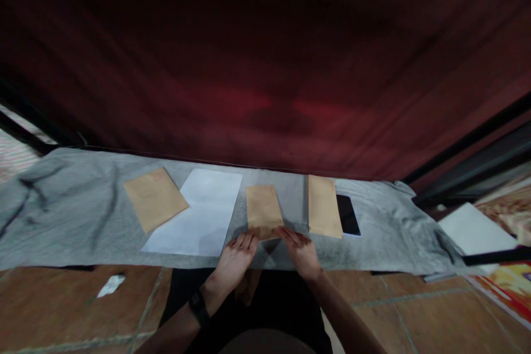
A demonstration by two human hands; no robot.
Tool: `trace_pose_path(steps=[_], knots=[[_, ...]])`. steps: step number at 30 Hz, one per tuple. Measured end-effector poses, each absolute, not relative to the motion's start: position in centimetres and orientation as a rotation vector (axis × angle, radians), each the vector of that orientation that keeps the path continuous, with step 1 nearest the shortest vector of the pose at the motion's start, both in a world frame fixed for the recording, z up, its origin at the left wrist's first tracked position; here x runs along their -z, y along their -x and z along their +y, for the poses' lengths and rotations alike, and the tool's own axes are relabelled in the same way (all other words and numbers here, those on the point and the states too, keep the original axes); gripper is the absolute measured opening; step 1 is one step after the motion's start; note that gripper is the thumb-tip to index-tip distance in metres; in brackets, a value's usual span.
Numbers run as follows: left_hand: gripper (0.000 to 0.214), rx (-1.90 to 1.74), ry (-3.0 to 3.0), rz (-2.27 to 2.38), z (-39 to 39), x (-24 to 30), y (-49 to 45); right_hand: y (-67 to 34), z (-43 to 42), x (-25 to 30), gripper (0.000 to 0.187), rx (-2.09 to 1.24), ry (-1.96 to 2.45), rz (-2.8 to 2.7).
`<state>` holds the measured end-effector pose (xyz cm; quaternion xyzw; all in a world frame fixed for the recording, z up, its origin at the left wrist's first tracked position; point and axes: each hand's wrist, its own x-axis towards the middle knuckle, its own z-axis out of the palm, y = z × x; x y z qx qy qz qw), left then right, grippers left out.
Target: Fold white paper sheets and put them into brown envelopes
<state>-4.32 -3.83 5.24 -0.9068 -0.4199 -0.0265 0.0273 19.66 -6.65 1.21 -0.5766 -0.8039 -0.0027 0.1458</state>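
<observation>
A small brown envelope (263, 210) lies on the grey cloth (62, 215) in front of me. My left hand (235, 254) rests with fingers stretched flat at the envelope's near left corner. My right hand (301, 249) lies flat at its near right corner, fingertips touching the edge. Neither hand grips anything. A black band sits on my left wrist (199, 305).
A white sheet (199, 213) lies left of the middle envelope, with another brown envelope (154, 197) farther left. A third brown envelope (323, 206) and a black phone (347, 214) lie to the right. A dark red curtain (265, 66) hangs behind. White paper (477, 229) lies at far right.
</observation>
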Motion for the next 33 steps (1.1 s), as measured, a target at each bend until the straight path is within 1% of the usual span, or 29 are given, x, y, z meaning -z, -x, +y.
trace_pose_path(steps=[6,9,11,12,15,17,21,25,28,33], knots=[[0.064,0.11,2.81,-1.244,-3.6,-4.5,5.6,-19.8,-7.0,-1.4,0.07,-0.098,1.551,-2.272],[0.068,0.244,2.797,-1.191,-3.3,-4.2,6.2,-19.7,-7.3,-1.6,0.056,-0.301,1.59,-1.974],[0.067,0.345,2.762,-1.162,-3.0,-4.1,6.3,-19.3,-7.6,-1.7,0.042,-0.521,1.628,-1.599],[0.066,0.388,2.742,-1.148,-2.8,-4.1,6.3,-18.9,-7.7,-1.9,0.039,-0.673,1.61,-1.389],[0.063,0.485,2.714,-1.081,-2.5,-4.0,5.8,-17.2,-8.3,-2.4,0.047,-1.21,1.353,-0.815],[0.062,0.51,2.733,-1.029,-2.6,-3.7,5.1,-16.0,-8.5,-2.8,0.047,-1.375,1.183,-0.597],[0.062,0.523,2.788,-0.949,-3.3,-2.9,3.6,-14.5,-8.3,-3.5,0.042,-1.352,1.066,-0.345],[0.062,0.684,2.734,-0.958,-3.8,-2.7,3.1,-15.0,-7.7,-3.9,0.042,-1.276,1.052,-0.225],[0.054,0.777,2.67,-0.938,-3.7,-2.6,3.5,-17.3,-7.3,-4.5,0.04,-1.185,1.076,-0.237],[0.043,0.819,2.655,-0.967,-3.5,-1.6,5.1,-23.3,-6.5,-4.7,0.041,-1.018,1.131,-0.189]])
